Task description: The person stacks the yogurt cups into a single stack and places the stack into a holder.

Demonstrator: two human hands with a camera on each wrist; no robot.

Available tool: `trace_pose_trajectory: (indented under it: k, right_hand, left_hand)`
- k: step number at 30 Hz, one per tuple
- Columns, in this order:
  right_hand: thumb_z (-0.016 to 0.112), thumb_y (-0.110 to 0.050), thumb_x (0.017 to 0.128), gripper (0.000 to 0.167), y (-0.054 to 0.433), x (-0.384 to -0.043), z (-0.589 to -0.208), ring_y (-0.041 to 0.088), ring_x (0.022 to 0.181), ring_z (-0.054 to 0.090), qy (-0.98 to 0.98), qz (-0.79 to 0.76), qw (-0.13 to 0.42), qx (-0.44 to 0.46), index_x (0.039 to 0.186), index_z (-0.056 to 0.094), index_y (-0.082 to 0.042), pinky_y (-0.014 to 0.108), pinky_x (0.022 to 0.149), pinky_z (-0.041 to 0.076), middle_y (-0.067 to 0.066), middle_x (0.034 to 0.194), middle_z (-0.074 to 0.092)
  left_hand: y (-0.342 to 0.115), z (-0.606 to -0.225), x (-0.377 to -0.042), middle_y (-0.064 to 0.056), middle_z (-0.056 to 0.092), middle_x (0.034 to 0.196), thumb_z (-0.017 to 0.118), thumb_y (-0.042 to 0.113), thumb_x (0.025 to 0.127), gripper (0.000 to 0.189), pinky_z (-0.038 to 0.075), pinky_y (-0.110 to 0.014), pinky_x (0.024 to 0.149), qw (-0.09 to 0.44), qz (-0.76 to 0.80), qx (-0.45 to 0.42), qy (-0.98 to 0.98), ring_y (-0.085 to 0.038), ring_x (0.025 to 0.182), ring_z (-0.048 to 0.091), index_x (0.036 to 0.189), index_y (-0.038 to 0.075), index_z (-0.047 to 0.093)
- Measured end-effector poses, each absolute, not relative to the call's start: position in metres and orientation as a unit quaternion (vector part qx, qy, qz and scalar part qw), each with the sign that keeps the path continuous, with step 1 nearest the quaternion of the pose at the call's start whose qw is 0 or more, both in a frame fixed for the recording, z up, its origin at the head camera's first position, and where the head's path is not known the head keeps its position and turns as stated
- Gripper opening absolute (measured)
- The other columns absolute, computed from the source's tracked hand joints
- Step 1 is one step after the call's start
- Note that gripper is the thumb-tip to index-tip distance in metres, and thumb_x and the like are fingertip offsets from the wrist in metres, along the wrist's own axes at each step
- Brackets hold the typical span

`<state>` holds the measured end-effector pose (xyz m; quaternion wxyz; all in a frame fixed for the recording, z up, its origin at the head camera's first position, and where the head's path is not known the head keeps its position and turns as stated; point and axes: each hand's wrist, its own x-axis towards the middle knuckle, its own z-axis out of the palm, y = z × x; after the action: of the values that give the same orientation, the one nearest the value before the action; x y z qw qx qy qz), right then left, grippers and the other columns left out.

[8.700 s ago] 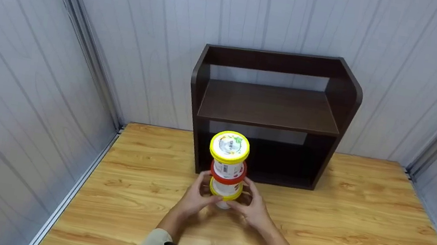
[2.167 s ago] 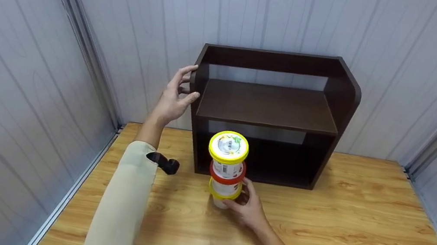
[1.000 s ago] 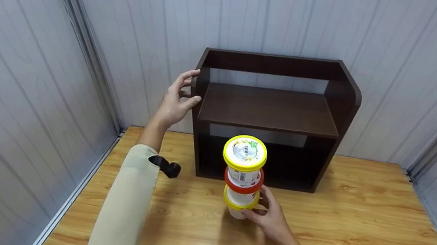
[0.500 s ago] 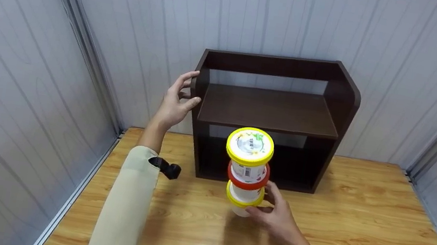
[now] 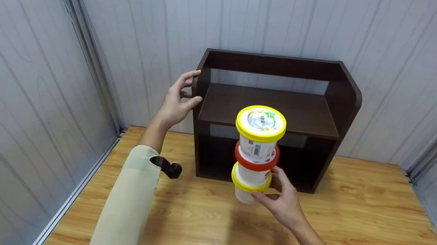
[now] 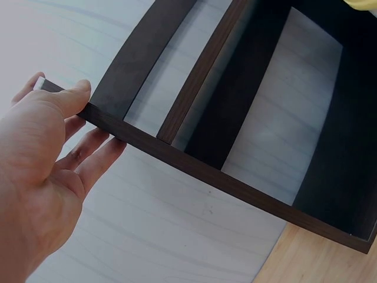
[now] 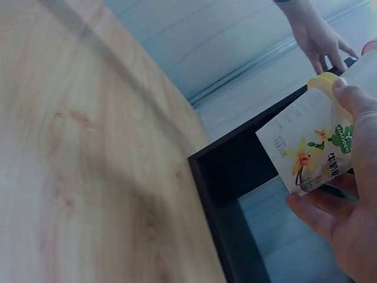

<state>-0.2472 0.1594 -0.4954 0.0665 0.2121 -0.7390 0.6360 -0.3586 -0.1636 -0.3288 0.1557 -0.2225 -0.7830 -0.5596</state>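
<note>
Three white ice-cream-style tubs stand stacked upright in front of the dark brown shelf unit (image 5: 222, 101). The top tub (image 5: 255, 150) has a yellow lid, the middle tub (image 5: 253, 175) a red one, the bottom tub (image 5: 243, 195) a yellow one. My right hand (image 5: 287, 206) grips the bottom tub from its right side, raised over the table. In the right wrist view the bottom tub (image 7: 309, 138) shows a yellow flower print between thumb and fingers. My left hand (image 5: 175, 104) holds the front edge of the unit's left side panel (image 6: 206, 171), thumb inside, fingers outside.
A wooden table (image 5: 371, 234) lies under everything, with pale panelled walls (image 5: 164, 22) behind and on both sides. The shelf unit has an upper board and a lower compartment, both with open gaps at the back. The stack overlaps the upper board in the head view.
My left hand has gone from the stack to the shelf's left panel and stayed there. My right hand has moved the stack rightward, then up off the table.
</note>
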Motion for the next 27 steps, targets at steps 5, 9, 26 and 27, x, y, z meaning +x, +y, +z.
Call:
trace_pose_trajectory:
  k: [5,9,26,27]
  right_hand:
    - [0.084,-0.011,0.084,0.072,0.164,-0.254,-0.485,0.026,0.108,0.066,-0.745,0.624,0.090,0.217,0.145,0.047,-0.021,0.042,0.083,0.060,0.006,0.129,0.064]
    - [0.084,-0.012,0.084,0.073,0.168,-0.261,-0.477,0.024,0.110,0.066,-0.749,0.616,0.104,0.221,0.146,0.046,-0.020,0.039,0.085,0.059,0.006,0.130,0.064]
    - [0.082,-0.010,0.086,0.070,0.165,-0.254,-0.398,0.027,0.106,0.066,-0.772,0.586,0.149,0.196,0.145,0.045,0.000,0.058,0.095,0.051,0.016,0.130,0.063]
    - [0.082,-0.011,0.086,0.070,0.165,-0.256,-0.396,0.027,0.106,0.066,-0.773,0.585,0.150,0.196,0.145,0.045,0.000,0.057,0.095,0.051,0.016,0.130,0.063]
  left_hand:
    - [-0.164,-0.332,-0.363,-0.015,0.040,0.151,0.062,-0.006,0.096,0.063,0.055,-0.046,0.090,0.160,-0.560,-0.229,-0.780,-0.045,0.124,0.052,0.152,0.013,0.042]
    - [-0.164,-0.336,-0.368,-0.015,0.040,0.151,0.062,-0.007,0.096,0.062,0.054,-0.048,0.092,0.167,-0.559,-0.233,-0.778,-0.041,0.126,0.051,0.152,0.011,0.042]
    - [-0.170,-0.350,-0.389,-0.007,0.045,0.148,0.066,0.000,0.096,0.064,0.055,-0.043,0.091,0.170,-0.556,-0.228,-0.781,-0.029,0.122,0.056,0.152,0.021,0.044]
    - [-0.170,-0.350,-0.389,-0.006,0.044,0.149,0.066,0.000,0.096,0.064,0.055,-0.043,0.091,0.170,-0.555,-0.227,-0.782,-0.029,0.122,0.056,0.152,0.022,0.044]
